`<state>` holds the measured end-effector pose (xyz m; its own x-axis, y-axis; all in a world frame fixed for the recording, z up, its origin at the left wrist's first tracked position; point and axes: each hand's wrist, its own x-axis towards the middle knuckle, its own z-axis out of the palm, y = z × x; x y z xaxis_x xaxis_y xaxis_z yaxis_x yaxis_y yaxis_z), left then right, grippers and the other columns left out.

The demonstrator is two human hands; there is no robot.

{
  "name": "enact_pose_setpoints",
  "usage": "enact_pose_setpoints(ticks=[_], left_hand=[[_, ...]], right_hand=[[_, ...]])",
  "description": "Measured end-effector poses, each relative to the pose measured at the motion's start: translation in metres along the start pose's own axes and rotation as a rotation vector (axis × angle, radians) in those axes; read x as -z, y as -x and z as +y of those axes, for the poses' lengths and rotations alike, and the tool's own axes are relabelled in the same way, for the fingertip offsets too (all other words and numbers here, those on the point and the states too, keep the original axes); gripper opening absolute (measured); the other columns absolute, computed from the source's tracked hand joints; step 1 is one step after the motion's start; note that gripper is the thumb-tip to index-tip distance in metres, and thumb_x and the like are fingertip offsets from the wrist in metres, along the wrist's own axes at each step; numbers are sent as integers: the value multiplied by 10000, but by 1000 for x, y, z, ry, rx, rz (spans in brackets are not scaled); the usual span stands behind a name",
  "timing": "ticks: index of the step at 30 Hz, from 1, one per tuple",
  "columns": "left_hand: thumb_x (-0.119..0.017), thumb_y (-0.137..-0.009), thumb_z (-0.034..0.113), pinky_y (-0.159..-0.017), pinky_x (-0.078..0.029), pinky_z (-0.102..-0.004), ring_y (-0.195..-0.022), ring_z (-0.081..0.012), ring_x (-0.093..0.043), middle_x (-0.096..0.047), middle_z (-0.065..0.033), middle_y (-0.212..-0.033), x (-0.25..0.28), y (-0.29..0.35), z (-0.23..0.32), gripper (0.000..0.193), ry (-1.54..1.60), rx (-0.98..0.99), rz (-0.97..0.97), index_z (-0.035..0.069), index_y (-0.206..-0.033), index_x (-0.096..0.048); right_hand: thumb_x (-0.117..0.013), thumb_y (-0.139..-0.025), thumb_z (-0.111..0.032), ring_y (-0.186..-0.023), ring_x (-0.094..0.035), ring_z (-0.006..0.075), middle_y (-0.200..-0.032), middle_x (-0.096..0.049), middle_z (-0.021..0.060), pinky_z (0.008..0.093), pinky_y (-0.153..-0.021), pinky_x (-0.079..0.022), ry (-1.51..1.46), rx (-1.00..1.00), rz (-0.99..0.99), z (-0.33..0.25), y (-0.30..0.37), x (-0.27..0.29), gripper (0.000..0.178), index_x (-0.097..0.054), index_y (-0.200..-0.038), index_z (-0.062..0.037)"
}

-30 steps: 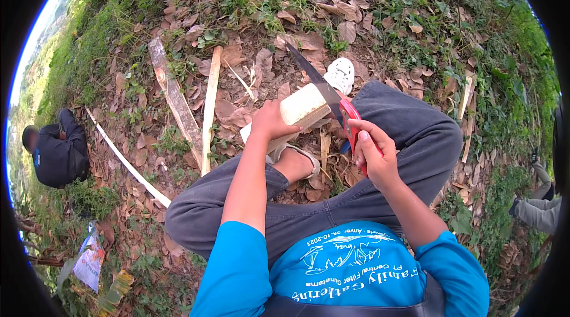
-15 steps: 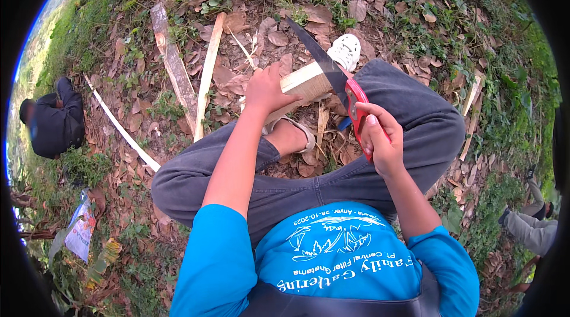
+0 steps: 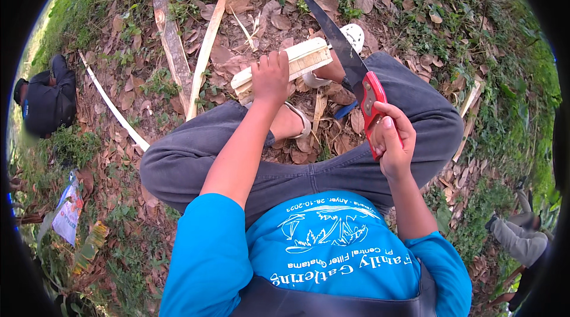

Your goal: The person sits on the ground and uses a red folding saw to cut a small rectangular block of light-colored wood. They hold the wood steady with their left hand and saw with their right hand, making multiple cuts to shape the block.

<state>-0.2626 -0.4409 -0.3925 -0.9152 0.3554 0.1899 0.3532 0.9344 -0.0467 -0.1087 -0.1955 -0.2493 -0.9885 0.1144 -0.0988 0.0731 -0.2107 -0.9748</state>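
My left hand (image 3: 271, 79) is wrapped over a short, pale block of split wood (image 3: 307, 57), which lies at a slant above my feet. Its right end is cut off flat, and a groove or step runs along the side facing me. In my right hand (image 3: 395, 143) is a folding-style hand saw (image 3: 369, 94), gripped by its red handle. The dark blade points up and away to the left, just past the block's right end; whether the two touch I cannot tell. Behind the blade shows a white clog (image 3: 354, 37).
To the left lie a bark-covered slab (image 3: 170, 38), a pale split stick (image 3: 208, 53) and a long thin strip (image 3: 113, 103). Near my right leg a blue object (image 3: 345, 109) rests on dry leaves. People sit at far left (image 3: 50, 100) and far right (image 3: 519, 240).
The wood block has been turned, so its grooved side now faces me. The saw has shifted right, with its blade steeper and clear of the block's top. My left hand has moved slightly right.
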Motion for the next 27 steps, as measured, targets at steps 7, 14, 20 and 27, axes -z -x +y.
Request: enact_pose_setpoints(ticks=[7,14,20,27], left_hand=[[-900,-614,374,-841,-411,-413,-1036,-254,-511,-494,-78,-1133,2,17,8,899,42,-82,-122,87,-1351,-474],[-868,-634,324,-899,-448,-406,-1079,-275,-546,-526,-90,-1174,0,2,-4,831,117,-23,-169,74,-1355,-538],[-877,-681,370,-913,-493,-453,-1076,-317,-619,-617,-108,-1163,-13,-15,-6,708,167,87,-228,82,-1248,-567],[-916,-673,449,-904,-503,-439,-1075,-298,-629,-661,-77,-1095,-34,-21,-13,690,153,99,-174,103,-1167,-582]], right_hand=[[-523,-1090,-154,-514,-395,5,-646,-492,-67,199,-486,-338,-6,-45,-17,5,2,4,310,-624,-1315,34],[-545,-1085,-160,-512,-406,3,-679,-539,-53,197,-485,-330,-7,-120,-41,22,8,-4,301,-643,-1298,29],[-584,-1070,-148,-656,-424,-10,-801,-570,-67,190,-577,-328,71,-85,-37,25,-8,-19,264,-684,-1264,0],[-577,-1069,-120,-693,-421,-3,-814,-553,-75,195,-616,-332,182,-85,-97,34,-21,-33,236,-702,-1232,-3]])
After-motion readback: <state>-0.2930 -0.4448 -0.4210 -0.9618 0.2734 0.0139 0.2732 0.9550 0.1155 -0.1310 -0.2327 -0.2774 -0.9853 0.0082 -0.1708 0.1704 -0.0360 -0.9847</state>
